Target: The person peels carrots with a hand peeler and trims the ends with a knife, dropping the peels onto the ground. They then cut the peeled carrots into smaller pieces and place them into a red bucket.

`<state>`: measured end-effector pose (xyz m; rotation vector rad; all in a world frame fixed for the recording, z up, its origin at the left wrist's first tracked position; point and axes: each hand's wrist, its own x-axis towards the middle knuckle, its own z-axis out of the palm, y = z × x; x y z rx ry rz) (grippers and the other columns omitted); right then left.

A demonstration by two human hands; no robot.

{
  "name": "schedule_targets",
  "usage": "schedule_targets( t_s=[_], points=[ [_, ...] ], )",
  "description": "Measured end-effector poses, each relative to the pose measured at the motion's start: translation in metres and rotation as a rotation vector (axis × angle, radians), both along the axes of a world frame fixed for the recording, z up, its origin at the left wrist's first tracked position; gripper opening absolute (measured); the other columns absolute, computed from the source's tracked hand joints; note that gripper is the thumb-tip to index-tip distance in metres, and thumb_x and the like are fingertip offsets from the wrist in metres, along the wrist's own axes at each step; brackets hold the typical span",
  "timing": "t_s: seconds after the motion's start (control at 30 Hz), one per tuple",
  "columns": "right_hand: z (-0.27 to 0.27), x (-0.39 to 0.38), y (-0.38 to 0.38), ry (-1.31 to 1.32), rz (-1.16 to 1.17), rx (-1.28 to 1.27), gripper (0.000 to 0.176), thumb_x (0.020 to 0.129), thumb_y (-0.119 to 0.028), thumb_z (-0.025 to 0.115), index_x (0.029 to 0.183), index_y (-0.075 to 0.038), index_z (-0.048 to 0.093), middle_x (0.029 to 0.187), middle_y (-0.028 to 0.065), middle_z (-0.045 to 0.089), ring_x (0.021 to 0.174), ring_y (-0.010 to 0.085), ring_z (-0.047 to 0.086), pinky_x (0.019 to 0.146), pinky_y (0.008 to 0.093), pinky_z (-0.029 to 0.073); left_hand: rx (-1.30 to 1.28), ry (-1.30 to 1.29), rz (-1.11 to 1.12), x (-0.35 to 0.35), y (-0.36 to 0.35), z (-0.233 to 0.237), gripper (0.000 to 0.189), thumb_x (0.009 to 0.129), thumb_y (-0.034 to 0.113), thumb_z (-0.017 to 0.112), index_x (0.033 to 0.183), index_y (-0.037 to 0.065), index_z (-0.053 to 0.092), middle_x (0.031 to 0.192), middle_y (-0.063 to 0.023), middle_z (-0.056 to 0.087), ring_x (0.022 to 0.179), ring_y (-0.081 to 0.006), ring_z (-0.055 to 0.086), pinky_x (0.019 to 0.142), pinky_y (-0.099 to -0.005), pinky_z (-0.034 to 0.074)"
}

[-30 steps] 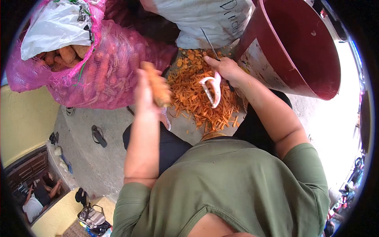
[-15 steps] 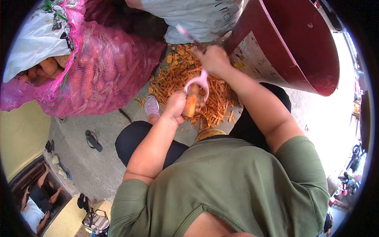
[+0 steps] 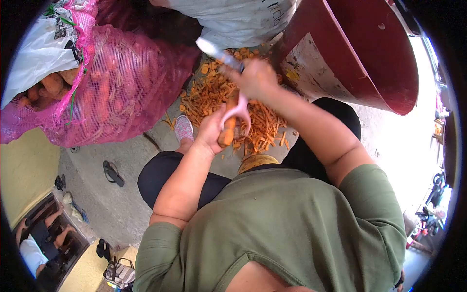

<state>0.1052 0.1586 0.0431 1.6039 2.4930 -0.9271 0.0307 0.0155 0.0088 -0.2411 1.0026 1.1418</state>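
Note:
My left hand [image 3: 211,129] is closed around an orange carrot [image 3: 226,136], held over a heap of orange peelings [image 3: 265,134] on the floor. Across the carrot sits the forked head of a pink Y-shaped peeler [image 3: 239,111]. My right hand [image 3: 260,78], blurred by motion, grips the peeler's handle just beyond. From the same fist sticks a pale, blade-like piece [image 3: 209,46] with a dark part near the fingers; it looks like a knife, though the blur hides detail. Round orange cut ends lie among the peelings.
A pink mesh sack [image 3: 131,87] full of roots stands at the left. Beyond the heap is a white sack [image 3: 243,24], and a large dark red bin [image 3: 335,63] leans at the right. A flip-flop [image 3: 113,173] lies on the floor. Another person [image 3: 36,253] sits in a doorway.
My right hand has shifted slightly left, and the pale blade-like piece now shows more fully. The peeler head and the carrot have also moved a little left.

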Motion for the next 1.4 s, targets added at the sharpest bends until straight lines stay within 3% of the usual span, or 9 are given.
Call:
schedule_targets(
  t_s=[0.13, 0.33, 0.43, 0.63, 0.7, 0.8, 1.0, 1.23, 1.4],
  points=[
    [-0.093, 0.027, 0.115, 0.126, -0.398, 0.078, 0.068, 0.072, -0.06, 0.05, 0.069, 0.007, 0.06, 0.056, 0.0162, 0.057, 0.049, 0.0284, 0.057, 0.048, 0.0359, 0.046, 0.153, -0.292, -0.099, -0.005, -0.012, -0.005, 0.037, 0.088, 0.039, 0.038, 0.103, 0.007, 0.045, 0.076, -0.0069, 0.052, 0.062, -0.0179, 0.054, 0.049, -0.0299, 0.046],
    [0.001, 0.002, 0.004, 0.059, 0.013, -0.086, 0.062, 0.072, -0.059, 0.05, 0.069, 0.002, 0.061, 0.068, 0.0182, 0.06, 0.069, 0.0325, 0.06, 0.065, 0.0398, 0.047, 0.039, -0.031, -0.004, -0.003, -0.003, -0.002, 0.034, 0.086, 0.038, 0.041, 0.102, 0.009, 0.046, 0.081, -0.009, 0.053, 0.064, -0.0192, 0.053, 0.05, -0.0317, 0.046],
    [0.004, 0.003, -0.019, 0.151, 0.092, -0.212, 0.06, 0.071, -0.061, 0.049, 0.07, -0.002, 0.062, 0.071, 0.02, 0.059, 0.069, 0.0323, 0.06, 0.066, 0.0397, 0.047, 0.183, -0.236, 0.004, -0.005, -0.009, -0.011, 0.031, 0.087, 0.036, 0.04, 0.098, 0.008, 0.049, 0.079, -0.008, 0.055, 0.067, -0.0185, 0.057, 0.054, -0.0359, 0.049],
    [-0.04, 0.014, 0.056, 0.051, -0.186, -0.039, 0.064, 0.073, -0.058, 0.05, 0.074, 0.006, 0.06, 0.07, 0.0214, 0.059, 0.073, 0.033, 0.06, 0.068, 0.0408, 0.046, 0.17, -0.274, -0.051, -0.003, -0.011, -0.007, 0.03, 0.087, 0.037, 0.041, 0.102, 0.011, 0.045, 0.076, -0.0063, 0.047, 0.065, -0.0163, 0.045, 0.052, -0.0273, 0.041],
    [-0.047, 0.026, 0.084, 0.008, -0.358, 0.195, 0.065, 0.074, -0.055, 0.052, 0.069, 0.009, 0.059, 0.06, 0.0191, 0.058, 0.061, 0.0292, 0.061, 0.055, 0.0383, 0.046, 0.199, -0.277, -0.067, -0.005, -0.012, -0.001, 0.031, 0.087, 0.038, 0.04, 0.104, 0.012, 0.043, 0.077, -0.0046, 0.045, 0.064, -0.0151, 0.044, 0.05, -0.0252, 0.039],
    [-0.06, 0.026, 0.089, 0.273, -0.301, 0.005, 0.066, 0.073, -0.057, 0.05, 0.068, 0.008, 0.059, 0.061, 0.0197, 0.058, 0.06, 0.0284, 0.06, 0.054, 0.0378, 0.046, 0.198, -0.37, -0.033, -0.013, -0.013, -0.01, 0.034, 0.086, 0.041, 0.041, 0.104, 0.011, 0.045, 0.077, -0.0055, 0.048, 0.065, -0.0163, 0.047, 0.05, -0.0278, 0.042],
    [0.007, 0.005, -0.021, 0.134, 0.148, -0.143, 0.065, 0.07, -0.063, 0.049, 0.074, 0.0, 0.062, 0.072, 0.0198, 0.06, 0.074, 0.0312, 0.06, 0.067, 0.0387, 0.047, 0.18, -0.17, -0.086, -0.009, -0.01, -0.017, 0.038, 0.086, 0.04, 0.041, 0.105, 0.007, 0.047, 0.084, -0.0081, 0.055, 0.07, -0.0197, 0.056, 0.053, -0.0358, 0.05],
    [-0.033, 0.032, 0.085, 0.082, -0.295, 0.126, 0.065, 0.075, -0.058, 0.046, 0.06, 0.004, 0.06, 0.053, 0.0164, 0.056, 0.057, 0.03, 0.059, 0.056, 0.0397, 0.046, 0.206, -0.223, -0.093, -0.005, -0.011, 0.0, 0.03, 0.086, 0.037, 0.042, 0.101, 0.011, 0.045, 0.076, -0.0033, 0.049, 0.064, -0.0124, 0.042, 0.048, -0.024, 0.039],
    [-0.015, 0.004, 0.011, 0.05, -0.022, -0.017, 0.07, 0.072, -0.063, 0.045, 0.069, 0.005, 0.06, 0.065, 0.0203, 0.058, 0.067, 0.0309, 0.06, 0.063, 0.041, 0.046, 0.198, -0.013, -0.095, -0.008, -0.009, -0.015, 0.034, 0.087, 0.037, 0.04, 0.1, 0.007, 0.048, 0.083, -0.0065, 0.055, 0.071, -0.0165, 0.055, 0.053, -0.0298, 0.046]
  ],
)
